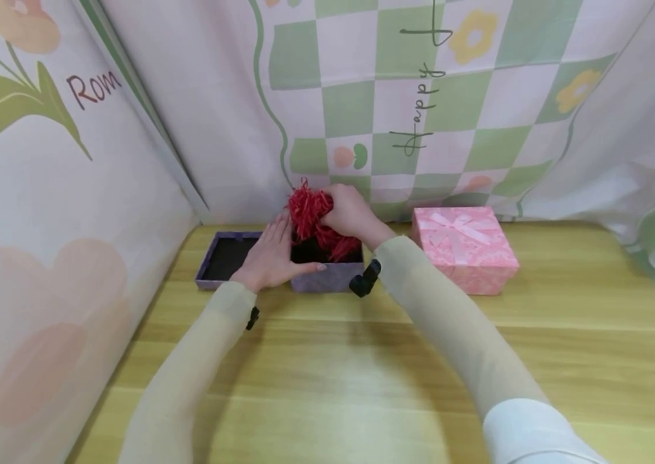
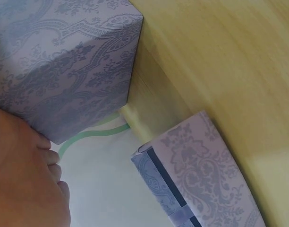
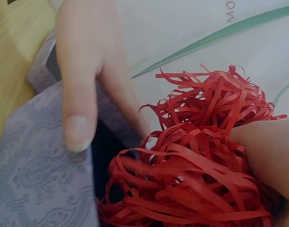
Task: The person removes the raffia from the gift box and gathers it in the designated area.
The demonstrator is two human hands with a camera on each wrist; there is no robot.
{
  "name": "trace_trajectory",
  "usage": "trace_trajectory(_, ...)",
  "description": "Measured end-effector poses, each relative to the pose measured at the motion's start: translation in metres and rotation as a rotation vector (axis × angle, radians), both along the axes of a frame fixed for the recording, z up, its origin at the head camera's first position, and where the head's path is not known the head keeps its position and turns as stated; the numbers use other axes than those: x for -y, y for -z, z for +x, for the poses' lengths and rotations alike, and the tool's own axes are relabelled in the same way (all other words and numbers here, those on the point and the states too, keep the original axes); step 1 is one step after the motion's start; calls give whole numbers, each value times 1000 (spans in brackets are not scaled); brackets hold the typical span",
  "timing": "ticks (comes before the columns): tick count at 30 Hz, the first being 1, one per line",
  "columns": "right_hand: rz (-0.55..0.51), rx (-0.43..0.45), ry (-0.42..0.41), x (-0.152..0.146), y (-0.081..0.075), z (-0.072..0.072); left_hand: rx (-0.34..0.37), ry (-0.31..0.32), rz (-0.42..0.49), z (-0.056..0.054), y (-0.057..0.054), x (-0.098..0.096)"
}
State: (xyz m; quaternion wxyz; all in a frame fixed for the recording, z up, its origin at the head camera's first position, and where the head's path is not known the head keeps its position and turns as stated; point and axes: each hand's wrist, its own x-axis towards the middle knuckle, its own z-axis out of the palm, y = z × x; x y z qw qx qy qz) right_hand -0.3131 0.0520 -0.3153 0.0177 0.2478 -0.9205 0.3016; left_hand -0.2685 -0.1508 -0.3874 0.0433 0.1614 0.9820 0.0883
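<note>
"Hands, head view?"

"Left hand (image 1: 272, 258), fingers straight, rests against the purple box (image 1: 327, 278); right hand (image 1: 347, 212) grips red paper shreds (image 1: 309, 209) at its opening. Wooden table (image 1: 333, 380) stretches in front; pink box (image 1: 469, 248) right, curtain (image 1: 347, 109) close behind."

"Left wrist?"

"Strip of table between box and shallow purple lid (image 2: 201, 165)."

"Right wrist?"

"Left thumb overlaps the rim; shreds partly cover the dark opening."

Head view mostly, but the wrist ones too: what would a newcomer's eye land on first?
Probably the bright red paper shreds, gripped by the right hand at the open purple box. Next might be the pink box with a bow on top, standing to the right on the wooden table.
</note>
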Motion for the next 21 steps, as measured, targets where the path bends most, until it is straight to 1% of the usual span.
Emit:
trace_trajectory(5, -76, -38, -46, -1, -11, 4, -4, 11, -4, 2, -1, 0)
trace_trajectory(8, -102, -66, -72, -3, -18, 8, -7, 16, -9, 2, -2, 0)
trace_trajectory(15, -100, -116, -75, -7, -33, 18, -4, 15, -6, 0, -2, 1)
trace_trajectory(21, -152, -138, -89, -13, -40, 27, -5, 15, -1, 0, -1, 1)
